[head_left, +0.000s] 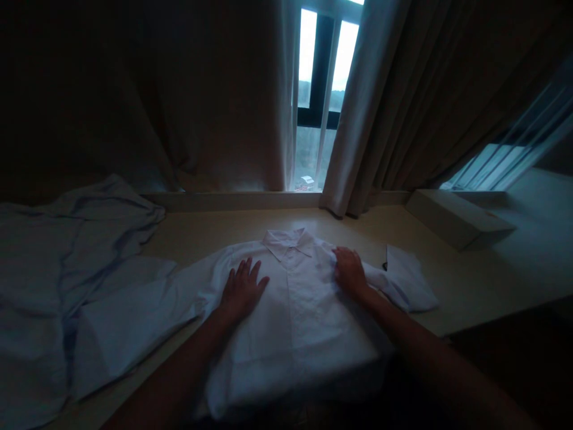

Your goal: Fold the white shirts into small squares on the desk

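A white collared shirt (pixel 308 316) lies face up with its collar toward the window and its sleeves out to both sides. Its lower edge reaches the near edge of the surface. My left hand (pixel 243 289) rests flat on the chest at the left, fingers spread. At the opposite shoulder, by the sleeve seam, the fingers of my right hand (pixel 350 272) are bent together on the cloth; their tips are partly hidden. Beyond that hand the right sleeve ends in a folded-looking white part (pixel 409 278).
More white clothing (pixel 36 269) lies crumpled at the left, meeting the shirt's left sleeve. A pale box (pixel 461 218) stands at the back right of the light wooden surface (pixel 478 280). Curtains (pixel 380 107) hang along the back beside a narrow window (pixel 317 71).
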Motion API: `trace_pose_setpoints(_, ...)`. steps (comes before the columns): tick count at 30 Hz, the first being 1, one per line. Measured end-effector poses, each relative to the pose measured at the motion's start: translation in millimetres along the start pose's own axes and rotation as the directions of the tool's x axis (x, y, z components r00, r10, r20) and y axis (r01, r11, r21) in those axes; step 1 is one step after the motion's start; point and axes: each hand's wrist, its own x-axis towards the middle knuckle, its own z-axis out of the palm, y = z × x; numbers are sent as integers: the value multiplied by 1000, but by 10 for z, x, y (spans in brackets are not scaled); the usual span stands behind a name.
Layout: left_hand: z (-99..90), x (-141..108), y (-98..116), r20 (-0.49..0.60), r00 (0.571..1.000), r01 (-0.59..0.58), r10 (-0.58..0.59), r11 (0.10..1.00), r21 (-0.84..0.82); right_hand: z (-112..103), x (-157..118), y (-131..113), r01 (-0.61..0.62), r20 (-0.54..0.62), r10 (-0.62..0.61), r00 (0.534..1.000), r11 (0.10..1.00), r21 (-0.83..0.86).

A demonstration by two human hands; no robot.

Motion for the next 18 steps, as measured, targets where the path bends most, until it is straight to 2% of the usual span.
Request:
trace_pose_setpoints(1, 20, 28, -24, 5, 999, 41, -41, 999, -8, -89, -41, 234, -73, 52, 76, 996, 996, -50)
trace_pose_setpoints(3, 56, 77, -81, 11, 995, 96, -96, 995, -9, -239, -89, 646, -181, 210, 206, 956, 975, -132)
trace_pose_setpoints(5, 82, 107, -129, 8, 993, 115, -115, 993, 0, -332, -89, 931, -207, 315, 252, 915, 964, -170)
trace_pose_setpoints(6, 91, 115, -147, 4, 994, 113, -113, 994, 5, -357, -72, 1024, -213, 327, 262, 908, 961, -177)
trace_pose_setpoints(11, 89, 150, -201, 8, 992, 123, -123, 992, 13, -410, 136, 1240, -290, 233, 330, 915, 938, -191)
trace_pose_setpoints(18, 74, 272, -290, 34, 988, 150, -151, 989, 13, -573, 423, 1500, -306, 199, 335, 921, 938, -165)
